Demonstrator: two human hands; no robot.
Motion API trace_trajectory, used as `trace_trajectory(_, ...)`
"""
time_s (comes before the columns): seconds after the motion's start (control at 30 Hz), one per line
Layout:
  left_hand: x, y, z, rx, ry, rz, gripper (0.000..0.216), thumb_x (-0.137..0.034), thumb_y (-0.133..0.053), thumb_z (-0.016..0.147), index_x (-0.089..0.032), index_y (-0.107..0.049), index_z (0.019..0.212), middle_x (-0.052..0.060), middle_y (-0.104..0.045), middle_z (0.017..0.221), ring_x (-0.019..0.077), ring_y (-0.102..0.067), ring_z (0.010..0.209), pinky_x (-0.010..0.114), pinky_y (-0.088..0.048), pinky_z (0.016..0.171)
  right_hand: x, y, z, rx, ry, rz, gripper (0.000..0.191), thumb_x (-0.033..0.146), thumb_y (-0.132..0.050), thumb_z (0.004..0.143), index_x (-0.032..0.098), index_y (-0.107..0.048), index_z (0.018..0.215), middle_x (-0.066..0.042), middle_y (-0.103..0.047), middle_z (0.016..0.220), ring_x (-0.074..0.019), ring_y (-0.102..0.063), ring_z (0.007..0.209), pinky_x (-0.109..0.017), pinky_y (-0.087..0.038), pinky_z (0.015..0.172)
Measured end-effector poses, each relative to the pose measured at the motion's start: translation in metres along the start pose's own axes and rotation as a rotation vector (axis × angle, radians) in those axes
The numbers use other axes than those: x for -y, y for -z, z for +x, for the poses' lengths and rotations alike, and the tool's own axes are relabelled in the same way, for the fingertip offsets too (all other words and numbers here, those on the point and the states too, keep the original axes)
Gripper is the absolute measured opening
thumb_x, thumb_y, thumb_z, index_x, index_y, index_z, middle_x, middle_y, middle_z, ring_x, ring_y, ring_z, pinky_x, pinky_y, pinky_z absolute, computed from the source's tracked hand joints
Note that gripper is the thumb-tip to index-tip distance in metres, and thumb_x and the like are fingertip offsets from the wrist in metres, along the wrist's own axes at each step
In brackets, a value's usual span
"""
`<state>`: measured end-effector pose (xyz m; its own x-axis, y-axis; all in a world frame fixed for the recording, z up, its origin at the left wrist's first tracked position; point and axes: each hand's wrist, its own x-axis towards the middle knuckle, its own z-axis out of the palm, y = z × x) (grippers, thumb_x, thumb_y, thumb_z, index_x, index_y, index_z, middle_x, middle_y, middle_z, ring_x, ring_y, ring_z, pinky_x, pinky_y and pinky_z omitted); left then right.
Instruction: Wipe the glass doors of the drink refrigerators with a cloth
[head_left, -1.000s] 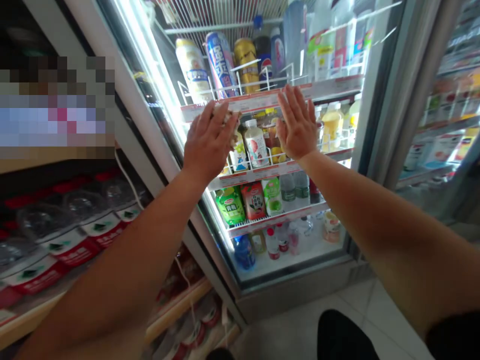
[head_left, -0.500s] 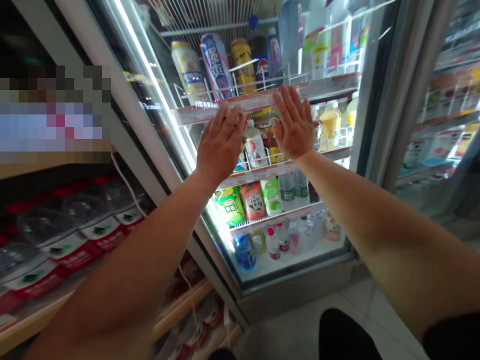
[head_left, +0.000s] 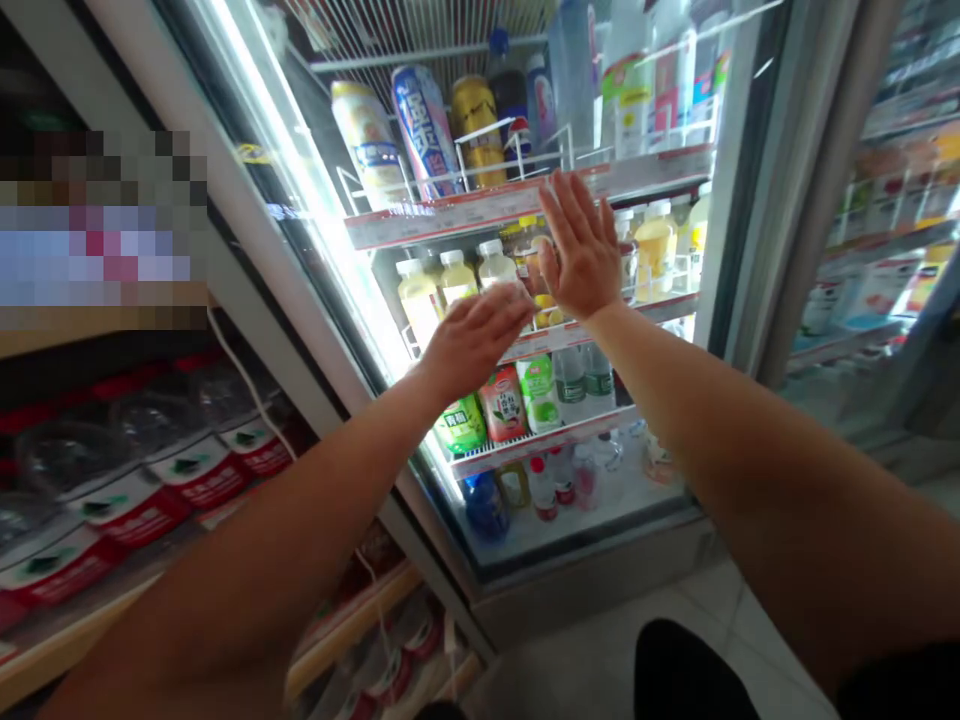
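Both arms reach out toward a lit drinks fridge (head_left: pixel 592 545). My left hand (head_left: pixel 480 335) is stretched out flat, fingers pointing right, in front of the second shelf. Behind it stand pale yellow bottles with white caps (head_left: pixel 420 300), partly covered by the hand. My right hand (head_left: pixel 583 245) is raised with its fingers extended and thumb apart, just below the top shelf's edge (head_left: pixel 487 208). A yellow-capped bottle (head_left: pixel 528 232) shows between the hands. Neither hand holds anything. Whether either touches the glass, I cannot tell.
Tall cans (head_left: pixel 426 130) and large bottles stand on the top shelf. Lower down are a green drink bottle (head_left: pixel 461 425) and a red one (head_left: pixel 504 405). At left, a rack holds red-labelled water bottles (head_left: pixel 142 500). Another fridge (head_left: pixel 885 240) stands at right.
My left hand has moved down and to the right, turning flatter and uncovering bottles on the second shelf. My right hand stays nearly in place. The view has shifted slightly.
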<state>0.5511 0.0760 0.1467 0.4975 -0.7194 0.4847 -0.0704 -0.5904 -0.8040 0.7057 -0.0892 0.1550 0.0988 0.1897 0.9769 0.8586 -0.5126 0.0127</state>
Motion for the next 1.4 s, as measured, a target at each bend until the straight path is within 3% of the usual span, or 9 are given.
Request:
trace_trajectory(0.1,0.000,0.001,0.000,0.074,-0.194,-0.041,0.050,-0.012,-0.041,0.101,-0.031,-0.040,0.148,-0.004,-0.053,0.147,0.0155,-0.044,0.139,0.037,-0.044,0.112,-0.002,-0.003,0.000,-0.009,0.002,-0.010,0.059,0.034,-0.025,0.098,0.020,-0.031,0.156,-0.002,-0.025,0.163,-0.0187,-0.015,0.153,-0.047,-0.015,0.127)
trace_trajectory(0.3,0.006,0.006,0.008,0.031,0.200,-0.004,0.051,-0.017,-0.039,0.102,-0.034,-0.038,0.150,-0.001,-0.043,0.155,0.0244,-0.032,0.147,0.050,-0.038,0.115,-0.004,-0.005,0.000,-0.018,0.003,0.007,0.059,0.035,-0.025,0.098,0.022,-0.032,0.155,-0.002,-0.027,0.162,-0.0200,-0.017,0.153,-0.050,-0.014,0.126)
trace_trajectory(0.5,-0.009,-0.001,-0.002,0.130,-0.182,-0.047,0.040,-0.019,-0.040,0.103,-0.034,-0.051,0.139,-0.012,-0.048,0.149,0.0113,-0.040,0.142,0.033,-0.039,0.116,-0.002,-0.002,-0.001,-0.036,0.008,-0.002,0.059,0.033,-0.026,0.097,0.019,-0.035,0.153,-0.005,-0.030,0.161,-0.0195,-0.021,0.152,-0.048,-0.017,0.125)
trace_trajectory(0.73,0.013,0.008,0.010,-0.052,0.227,0.079,0.045,-0.018,-0.046,0.099,-0.029,-0.049,0.143,-0.001,-0.046,0.152,0.0265,-0.036,0.144,0.049,-0.037,0.115,-0.001,-0.002,0.000,-0.039,0.004,0.033,0.059,0.035,-0.026,0.097,0.025,-0.030,0.155,-0.004,-0.032,0.160,-0.0221,-0.022,0.152,-0.055,-0.017,0.124)
trace_trajectory(0.93,0.019,0.010,0.004,0.099,-0.084,-0.052,0.049,-0.016,-0.042,0.100,-0.034,-0.042,0.147,-0.006,-0.046,0.153,0.0176,-0.036,0.145,0.041,-0.038,0.117,-0.001,-0.002,-0.001,-0.040,0.003,0.027,0.059,0.034,-0.026,0.097,0.025,-0.031,0.155,-0.004,-0.032,0.161,-0.0219,-0.022,0.151,-0.054,-0.018,0.124)
trace_trajectory(1.07,0.051,0.020,0.018,0.005,0.220,0.050,0.048,-0.023,-0.041,0.102,-0.032,-0.039,0.149,-0.003,-0.040,0.157,0.0237,-0.029,0.148,0.052,-0.031,0.119,-0.003,-0.003,-0.002,-0.051,0.019,0.014,0.059,0.035,-0.026,0.097,0.024,-0.031,0.155,-0.004,-0.032,0.161,-0.0220,-0.022,0.151,-0.054,-0.018,0.123)
trace_trajectory(1.13,0.051,0.020,0.021,-0.028,0.329,0.083,0.048,-0.023,-0.040,0.102,-0.029,-0.039,0.149,-0.001,-0.037,0.158,0.0260,-0.026,0.148,0.054,-0.029,0.119,-0.004,-0.004,-0.002,-0.060,0.023,0.009,0.058,0.034,-0.026,0.097,0.023,-0.032,0.154,-0.005,-0.032,0.161,-0.0215,-0.022,0.151,-0.052,-0.018,0.124)
trace_trajectory(1.3,0.024,0.009,0.011,0.132,0.068,-0.064,0.051,-0.017,-0.037,0.101,-0.031,-0.035,0.150,-0.006,-0.039,0.157,0.0193,-0.023,0.150,0.045,-0.029,0.123,-0.005,-0.005,-0.003,-0.075,0.024,-0.008,0.059,0.032,-0.029,0.095,0.021,-0.036,0.152,-0.005,-0.033,0.160,-0.0205,-0.025,0.151,-0.049,-0.020,0.124)
trace_trajectory(1.4,0.041,0.014,0.014,0.157,0.050,-0.056,0.049,-0.020,-0.039,0.103,-0.030,-0.034,0.150,-0.004,-0.037,0.158,0.0194,-0.025,0.148,0.047,-0.027,0.123,-0.004,-0.004,-0.003,-0.056,0.021,0.001,0.059,0.032,-0.030,0.095,0.021,-0.035,0.153,-0.004,-0.031,0.161,-0.0204,-0.023,0.151,-0.049,-0.019,0.124)
